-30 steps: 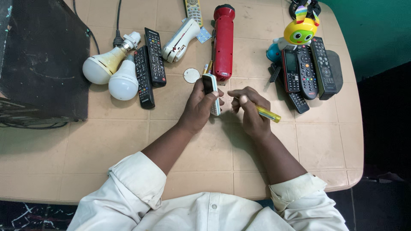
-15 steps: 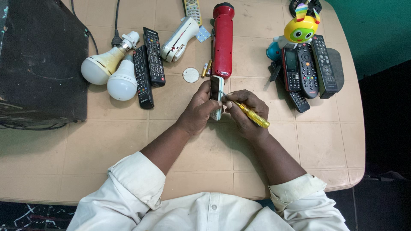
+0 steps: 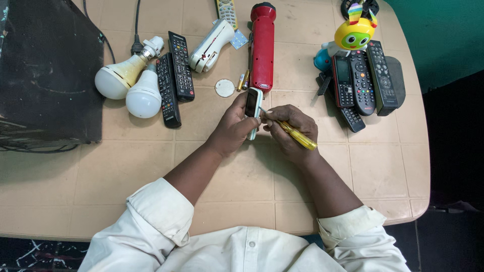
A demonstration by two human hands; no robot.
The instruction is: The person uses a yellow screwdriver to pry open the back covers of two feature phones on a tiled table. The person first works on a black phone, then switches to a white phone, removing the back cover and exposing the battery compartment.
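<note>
Left hand (image 3: 233, 128) clasped around small white mobile phone with dark screen (image 3: 252, 107), tilted on edge above beige tabletop (image 3: 151, 161). Right hand (image 3: 292, 132) gripping yellow-handled screwdriver (image 3: 297, 137), tip at phone's side, contact point hard to make out. Beyond: red plastic torch (image 3: 263, 48), top cut off.

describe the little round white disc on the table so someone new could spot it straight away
Start at the long red torch lying lengthwise at the top middle of the table. Just left of its lower end lie small cylindrical batteries, and left of those the disc. It is the only flat, round, white piece there.
</note>
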